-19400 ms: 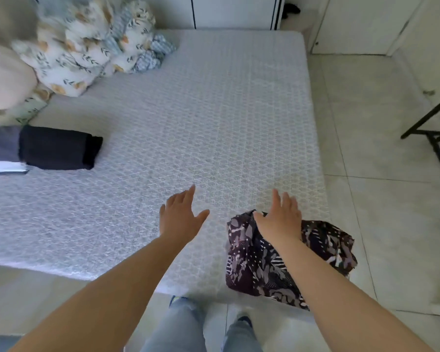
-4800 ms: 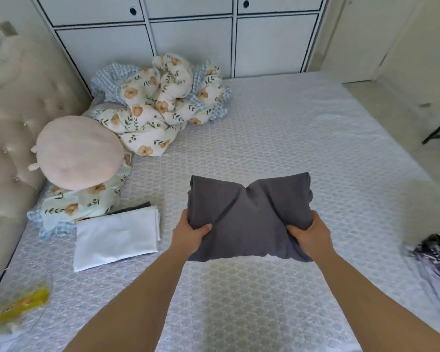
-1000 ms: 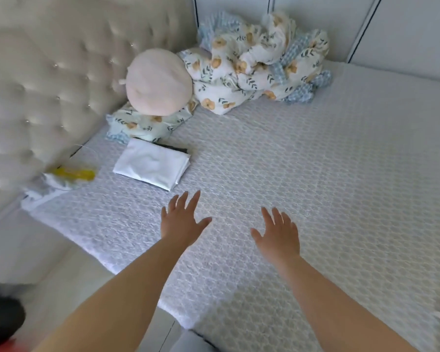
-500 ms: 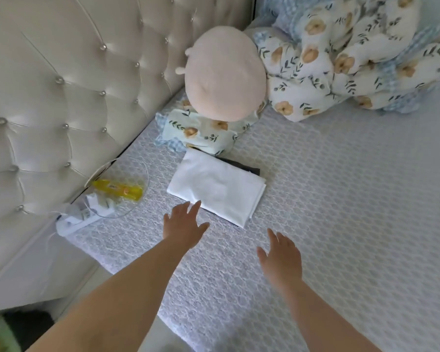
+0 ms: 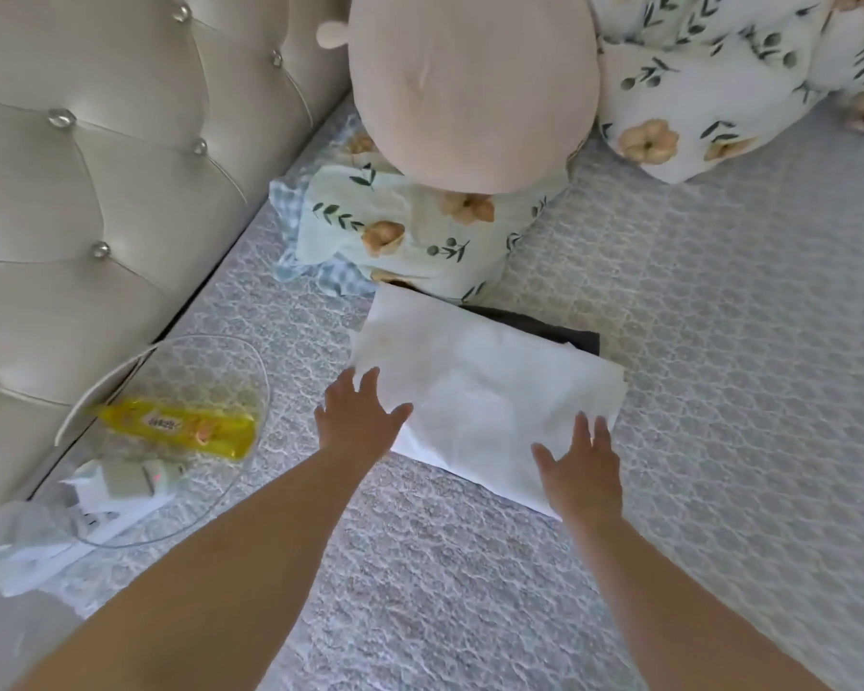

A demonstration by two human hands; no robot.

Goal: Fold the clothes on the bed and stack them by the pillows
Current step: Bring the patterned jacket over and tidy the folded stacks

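Head view, looking down at the head end of the bed (image 5: 719, 391). A folded white garment (image 5: 485, 391) lies flat on the patterned bedspread, stacked on a folded dark garment (image 5: 544, 329) of which only a strip shows along the far edge. The stack sits just beside a floral pillow (image 5: 410, 241), on which rests a round pink cushion (image 5: 470, 82); a crumpled floral blanket (image 5: 744, 82) lies to the right of the cushion. The left hand (image 5: 360, 421), fingers straight and spread, is at the near left edge of the white garment; the right hand (image 5: 582, 471), likewise flat and spread, is over its near right corner. Neither hand grips the cloth, and whether the palms press on it cannot be told. At left, against the tufted headboard (image 5: 96, 167), a clear plastic bag (image 5: 180, 416) holds a yellow packet (image 5: 180, 426), next to a white power strip (image 5: 116, 496).
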